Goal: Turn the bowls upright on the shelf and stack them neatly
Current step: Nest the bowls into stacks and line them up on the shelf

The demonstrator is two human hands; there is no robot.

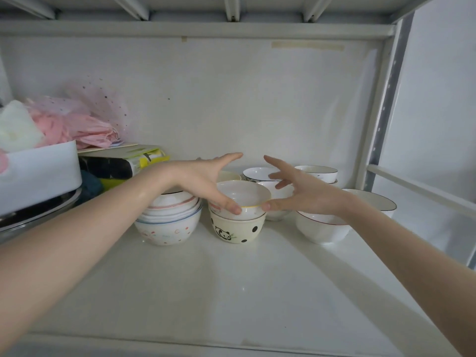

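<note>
A white bowl with a yellow rim (pixel 243 194) sits upright in a cream panda bowl (pixel 237 229) at mid-shelf. My left hand (pixel 198 176) and my right hand (pixel 306 194) flank it, each with its fingers spread straight and its thumb tip touching the front rim. To the left stands a stack of several upright bowls (pixel 167 225). At the right, a red-rimmed white bowl (pixel 322 228) sits under my right wrist, with a black-rimmed bowl (pixel 373 202) behind it. More upright bowls (pixel 260 173) stand at the back, among them a black-rimmed one (pixel 319 172).
The white shelf board (pixel 231 292) stretches toward me in front of the bowls. At the left are a white box (pixel 38 171), pink fabric (pixel 77 124), a yellow-and-black package (pixel 123 163) and a metal dish (pixel 38 215). A perforated steel post (pixel 386 112) bounds the right side.
</note>
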